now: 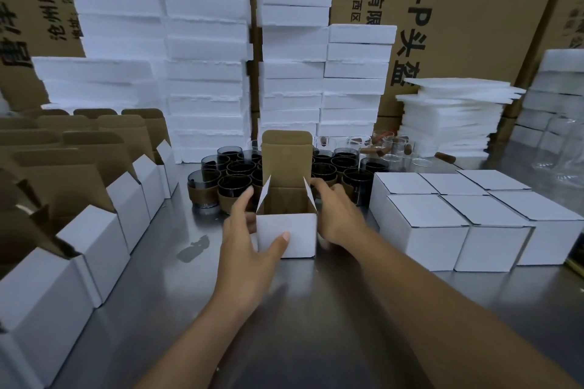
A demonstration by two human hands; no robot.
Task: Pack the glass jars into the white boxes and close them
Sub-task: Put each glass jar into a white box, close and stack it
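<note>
White open-topped cardboard boxes [94, 230] stand in a row along the left of the grey steel table [316, 309]. Next, the left hand [249, 249] grips the small white cardboard box [286, 237] at table centre: thumb pressed on its front face, fingers spread round its left wall. The box's brown lid flap stands upright and both side flaps are raised. Dark glass jars with brown sleeves [234, 186] cluster on the table just behind it. The right hand [338, 215] clasps the box's right wall with bent fingers. Closed white boxes [423, 227] sit grouped at right.
</note>
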